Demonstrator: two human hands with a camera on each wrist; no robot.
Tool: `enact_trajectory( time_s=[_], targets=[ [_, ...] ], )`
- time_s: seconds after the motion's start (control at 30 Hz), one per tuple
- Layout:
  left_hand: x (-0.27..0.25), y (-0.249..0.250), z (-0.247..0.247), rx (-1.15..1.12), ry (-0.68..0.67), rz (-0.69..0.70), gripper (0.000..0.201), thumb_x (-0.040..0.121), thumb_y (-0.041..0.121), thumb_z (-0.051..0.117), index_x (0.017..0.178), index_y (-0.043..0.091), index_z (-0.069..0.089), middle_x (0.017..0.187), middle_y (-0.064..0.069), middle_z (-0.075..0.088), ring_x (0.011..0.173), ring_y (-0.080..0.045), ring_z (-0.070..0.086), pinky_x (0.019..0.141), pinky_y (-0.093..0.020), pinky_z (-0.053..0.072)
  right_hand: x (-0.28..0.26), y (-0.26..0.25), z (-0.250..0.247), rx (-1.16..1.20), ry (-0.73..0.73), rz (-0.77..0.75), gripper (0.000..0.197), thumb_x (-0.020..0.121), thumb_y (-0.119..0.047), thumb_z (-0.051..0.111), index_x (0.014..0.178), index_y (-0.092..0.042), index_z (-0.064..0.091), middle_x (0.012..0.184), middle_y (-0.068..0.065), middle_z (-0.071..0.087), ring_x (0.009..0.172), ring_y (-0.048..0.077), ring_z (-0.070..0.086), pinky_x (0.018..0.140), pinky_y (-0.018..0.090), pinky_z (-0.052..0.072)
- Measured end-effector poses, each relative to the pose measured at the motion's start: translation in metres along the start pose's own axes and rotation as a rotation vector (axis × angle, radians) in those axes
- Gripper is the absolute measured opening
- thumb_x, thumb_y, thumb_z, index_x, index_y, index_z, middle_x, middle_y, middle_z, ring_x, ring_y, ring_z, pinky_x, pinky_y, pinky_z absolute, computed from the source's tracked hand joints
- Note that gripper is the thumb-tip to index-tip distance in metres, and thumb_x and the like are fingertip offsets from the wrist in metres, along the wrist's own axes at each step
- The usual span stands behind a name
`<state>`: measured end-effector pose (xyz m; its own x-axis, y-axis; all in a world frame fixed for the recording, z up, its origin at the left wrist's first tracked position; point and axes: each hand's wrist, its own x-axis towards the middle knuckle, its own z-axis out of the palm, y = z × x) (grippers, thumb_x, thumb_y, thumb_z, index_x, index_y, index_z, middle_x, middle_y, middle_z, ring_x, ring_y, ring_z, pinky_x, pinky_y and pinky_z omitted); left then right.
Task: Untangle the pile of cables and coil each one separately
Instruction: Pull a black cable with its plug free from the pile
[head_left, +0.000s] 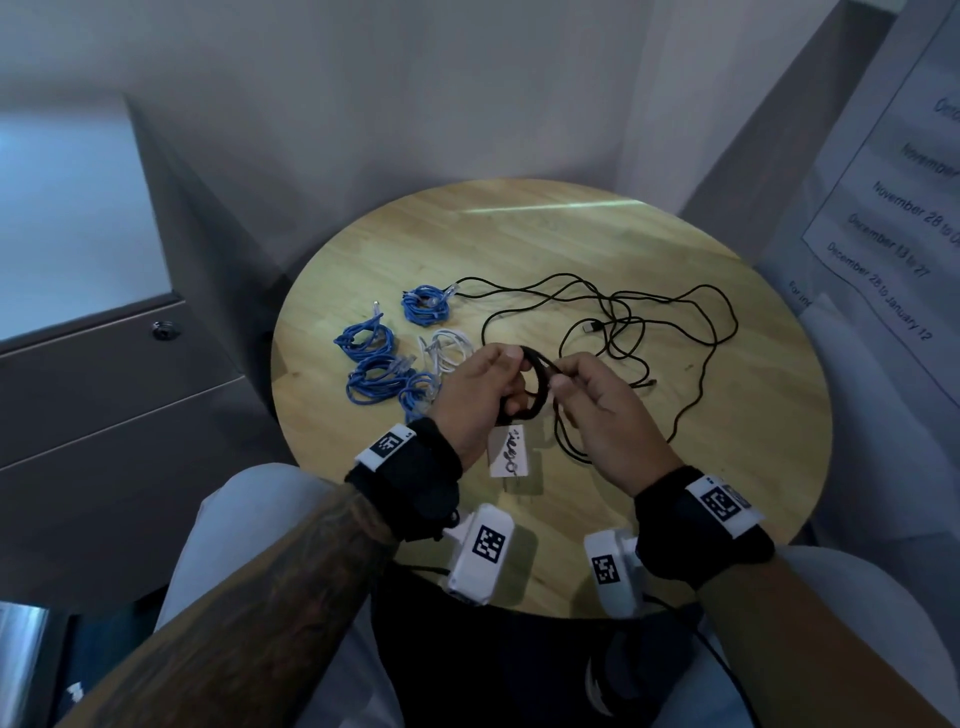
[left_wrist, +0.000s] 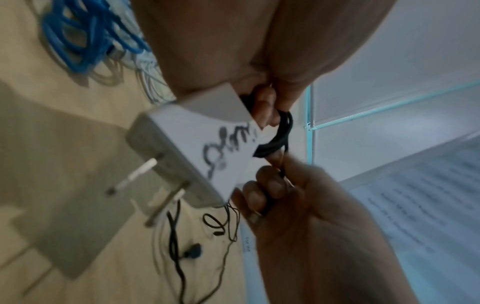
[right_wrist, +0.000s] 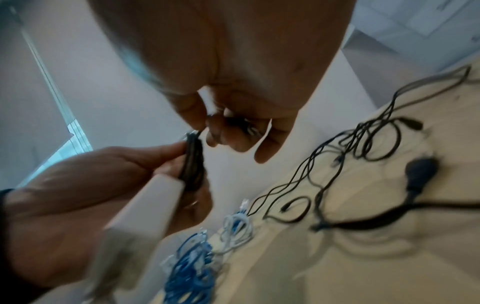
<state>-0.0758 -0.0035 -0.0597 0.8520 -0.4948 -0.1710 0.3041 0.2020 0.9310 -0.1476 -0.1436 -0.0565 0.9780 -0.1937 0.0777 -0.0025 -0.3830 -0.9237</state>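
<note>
Forming a small black coil (head_left: 535, 384), held in the air just above the near part of a round wooden table (head_left: 571, 234), thick loops stacked together. Hanging below the coil, a white power adapter (head_left: 508, 451) with dark handwriting and two metal prongs. Trailing from the coil to the right, the rest of the black cable (head_left: 691, 332), sprawled in loose crossing loops over the table's middle and right. Left hand (head_left: 475, 395) curled around the coil's left side, thumb and fingers gripping the loops, adapter against the palm in the left wrist view. Right hand (head_left: 605, 410) close beside it, thumb and forefinger pinching the cable strand at the coil's right edge. Lying left of the hands, four blue cable bundles (head_left: 366, 340), each coiled separately, and a white cable coil (head_left: 449, 348) between them and the coil.
</note>
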Motion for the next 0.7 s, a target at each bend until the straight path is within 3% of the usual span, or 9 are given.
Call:
enact_trajectory(
  time_s=[0.07,0.13,0.2,0.27,0.4,0.53,0.63,0.7],
  targets=[
    [0.001,0.0,-0.001,0.046,0.011,0.005,0.025,0.105,0.018,0.04,0.085,0.008,0.051,0.058,0.006,0.035,0.057,-0.012,0.03,0.055,-0.021,0.033,0.005,0.012,-0.007,-0.159,0.039,-0.023,0.013,0.102,-0.016,0.052,0.097,-0.017,0.064,0.088,-0.006,0.062,0.08,0.012,0.056,0.071,0.027,0.044],
    [0.0,0.001,-0.001,0.074,-0.001,0.003,0.024,0.105,0.018,0.04,0.086,0.007,0.052,0.057,0.007,0.035,0.056,-0.011,0.031,0.054,-0.019,0.033,0.007,0.02,-0.01,-0.345,0.062,-0.079,0.014,0.099,-0.015,0.058,0.103,-0.02,0.071,0.097,-0.006,0.06,0.093,0.007,0.054,0.078,0.016,0.041],
    [-0.001,0.0,-0.001,0.093,-0.018,0.004,0.024,0.105,0.018,0.041,0.087,0.006,0.052,0.058,0.005,0.034,0.056,-0.012,0.031,0.053,-0.018,0.034,0.007,0.021,-0.011,-0.304,0.099,-0.052,0.017,0.097,-0.017,0.063,0.106,-0.022,0.075,0.097,-0.009,0.064,0.091,-0.002,0.056,0.077,0.008,0.039],
    [0.0,0.0,-0.001,0.12,-0.033,-0.011,0.025,0.105,0.019,0.041,0.085,0.007,0.052,0.06,0.003,0.032,0.055,-0.012,0.031,0.051,-0.017,0.033,0.008,0.019,-0.011,-0.091,0.138,0.05,0.017,0.096,-0.017,0.064,0.106,-0.021,0.077,0.096,-0.01,0.071,0.085,-0.004,0.062,0.076,0.009,0.045],
    [-0.001,0.001,0.0,0.105,-0.087,-0.056,0.027,0.104,0.018,0.042,0.081,0.009,0.053,0.06,0.002,0.029,0.053,-0.011,0.03,0.05,-0.017,0.032,0.01,0.009,-0.009,0.252,0.162,0.214,0.017,0.096,-0.006,0.06,0.099,-0.016,0.074,0.083,-0.003,0.07,0.062,0.004,0.055,0.058,0.012,0.042],
    [-0.003,0.002,0.002,0.022,-0.123,-0.105,0.025,0.104,0.015,0.043,0.082,0.009,0.054,0.059,0.002,0.032,0.051,-0.009,0.03,0.049,-0.016,0.031,0.01,0.009,-0.004,0.436,0.128,0.329,0.016,0.095,-0.002,0.058,0.092,-0.014,0.068,0.072,-0.003,0.068,0.057,0.01,0.044,0.054,0.021,0.034],
    [-0.002,-0.001,0.002,0.043,-0.079,-0.078,0.022,0.104,0.016,0.043,0.088,0.009,0.057,0.061,0.003,0.045,0.049,-0.007,0.034,0.05,-0.017,0.033,0.006,0.004,-0.001,0.411,0.101,0.296,0.015,0.096,-0.005,0.06,0.105,-0.015,0.066,0.069,-0.004,0.066,0.055,0.007,0.049,0.054,0.02,0.038],
    [-0.001,-0.003,0.001,0.067,-0.054,-0.049,0.019,0.104,0.018,0.043,0.096,0.006,0.055,0.069,-0.001,0.052,0.049,-0.008,0.04,0.053,-0.019,0.037,0.002,-0.001,0.001,0.362,0.057,0.216,0.028,0.095,-0.009,0.063,0.122,-0.02,0.064,0.077,-0.002,0.065,0.064,0.006,0.055,0.06,0.02,0.046]
  ],
)
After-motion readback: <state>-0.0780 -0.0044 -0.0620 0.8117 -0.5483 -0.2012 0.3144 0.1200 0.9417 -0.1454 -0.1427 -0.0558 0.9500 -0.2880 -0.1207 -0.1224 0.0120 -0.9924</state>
